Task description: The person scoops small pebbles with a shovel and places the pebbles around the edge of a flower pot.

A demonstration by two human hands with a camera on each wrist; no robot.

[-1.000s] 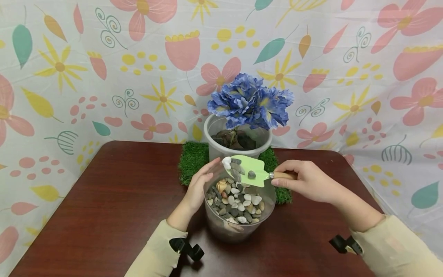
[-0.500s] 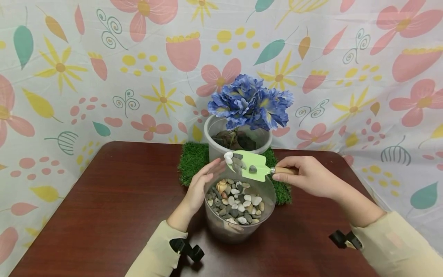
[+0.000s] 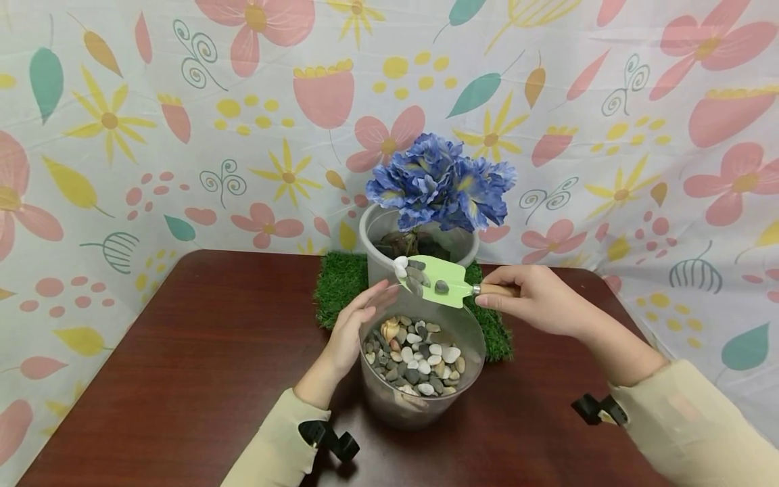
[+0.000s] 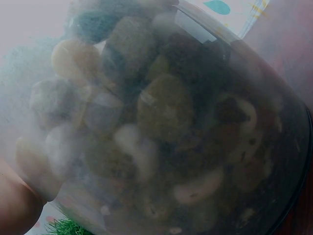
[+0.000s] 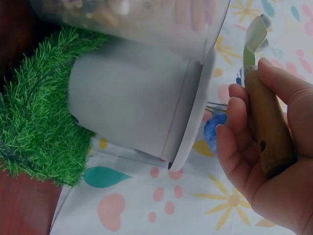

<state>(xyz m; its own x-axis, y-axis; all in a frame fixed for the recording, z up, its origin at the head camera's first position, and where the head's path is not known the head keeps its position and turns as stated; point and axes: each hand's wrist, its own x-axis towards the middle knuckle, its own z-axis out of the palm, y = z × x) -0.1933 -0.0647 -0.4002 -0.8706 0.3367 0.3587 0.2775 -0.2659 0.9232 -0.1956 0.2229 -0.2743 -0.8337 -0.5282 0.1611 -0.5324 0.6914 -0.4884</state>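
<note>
My right hand (image 3: 535, 301) grips the wooden handle (image 5: 270, 122) of a small green garden trowel (image 3: 455, 279). On its blade lie several grey pebbles (image 3: 417, 276), with white ones at the tip. In the head view the blade overlaps the front rim of the grey-white flower pot (image 3: 380, 256), beyond the see-through bucket (image 3: 404, 414). Pebbles (image 3: 420, 358) and a shell (image 3: 389, 329) lie inside that bucket. My left hand (image 3: 347, 331) rests against the bucket's left side, fingers extended. Pebbles (image 4: 166, 105) show through the wall in the left wrist view.
Blue artificial flowers (image 3: 435, 179) rise from the flower pot, which stands on a green artificial grass mat (image 3: 337, 287). The dark red-brown table (image 3: 207, 365) reaches back to a flower-patterned cloth (image 3: 262, 162).
My right hand has lifted the loaded trowel a little up and away, toward the flower pot. The pebbles stay on the blade. My left hand has kept its place.
</note>
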